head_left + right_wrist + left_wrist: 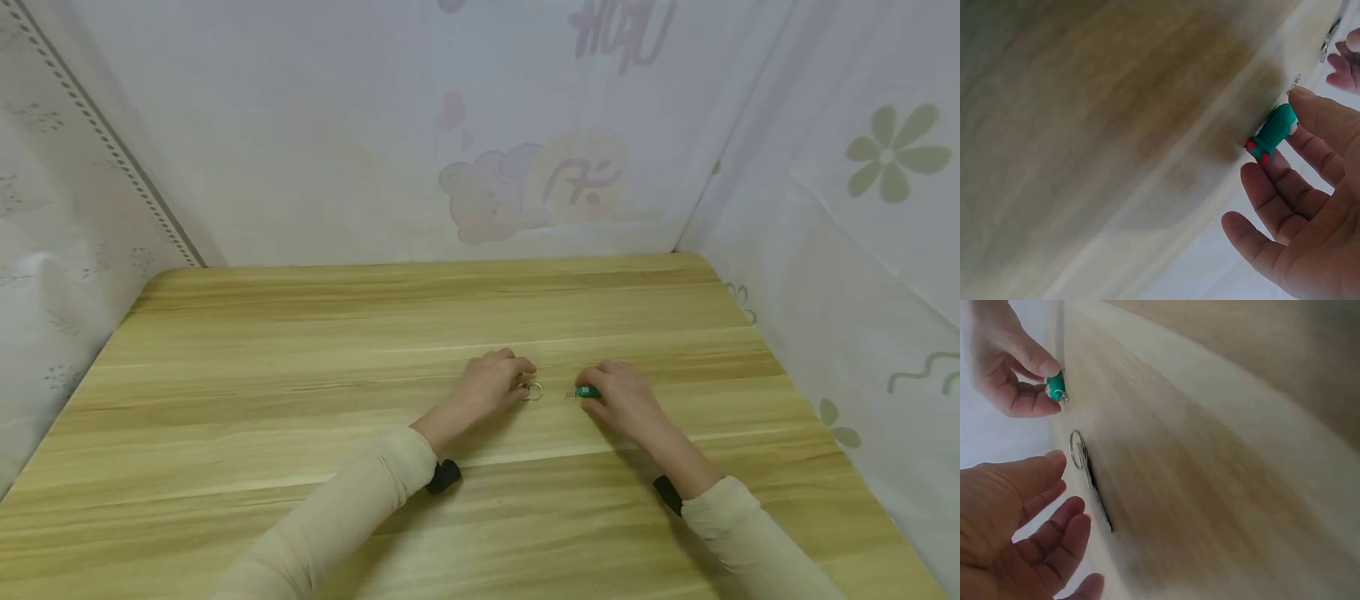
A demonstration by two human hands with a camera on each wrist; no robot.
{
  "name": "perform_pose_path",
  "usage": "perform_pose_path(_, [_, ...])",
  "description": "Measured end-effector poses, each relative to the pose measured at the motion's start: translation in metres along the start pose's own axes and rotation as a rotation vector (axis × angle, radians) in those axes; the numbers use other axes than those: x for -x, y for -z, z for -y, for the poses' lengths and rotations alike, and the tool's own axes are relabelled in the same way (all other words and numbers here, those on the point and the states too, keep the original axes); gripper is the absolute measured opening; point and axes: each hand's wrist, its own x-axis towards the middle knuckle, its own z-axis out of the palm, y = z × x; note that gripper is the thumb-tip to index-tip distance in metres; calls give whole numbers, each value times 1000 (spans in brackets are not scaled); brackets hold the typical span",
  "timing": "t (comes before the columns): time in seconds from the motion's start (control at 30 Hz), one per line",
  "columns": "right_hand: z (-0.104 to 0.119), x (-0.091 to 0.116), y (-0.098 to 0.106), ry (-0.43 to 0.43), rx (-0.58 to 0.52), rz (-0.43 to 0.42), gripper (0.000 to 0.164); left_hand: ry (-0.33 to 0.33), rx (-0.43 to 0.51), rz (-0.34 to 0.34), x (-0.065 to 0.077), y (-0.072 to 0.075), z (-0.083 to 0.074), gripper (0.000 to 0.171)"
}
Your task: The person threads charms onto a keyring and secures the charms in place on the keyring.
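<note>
Between thumb and fingers, my right hand (626, 400) pinches a small green figurine charm (1275, 130). It has red feet, and a short metal chain (1297, 80) comes off its end towards the left hand. Left of it, a metal split ring (1077, 450) with a thin, flat key-like piece (1099, 495) lies at the tabletop. My left hand (1025, 525) hovers right beside these, thumb tip close to the ring, fingers loosely bent with a gap between them and the flat piece. In the head view, the left hand (483, 387) covers most of the flat piece.
Both hands are over the middle of a wood-grain table (262, 375). A pale printed curtain (300, 142) stands behind its far edge, with more cloth along the left and right sides. Black wrist devices (444, 477) sit under both forearms.
</note>
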Motion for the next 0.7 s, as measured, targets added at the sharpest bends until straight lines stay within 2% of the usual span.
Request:
perform_pose_path(0.23, [1,-2,-3,20,13,-16,18,-89,-73,-8,-9,-7,-7,27])
perform_pose_path(0.4, [2,-4,-5,30,21,-9,13,-95,-122,-5,-11,-11,-9,19])
perform_pose_path(0.7, [0,-7,-7,52,62,5,16,-75,-149,-41,-13,-16,-7,8])
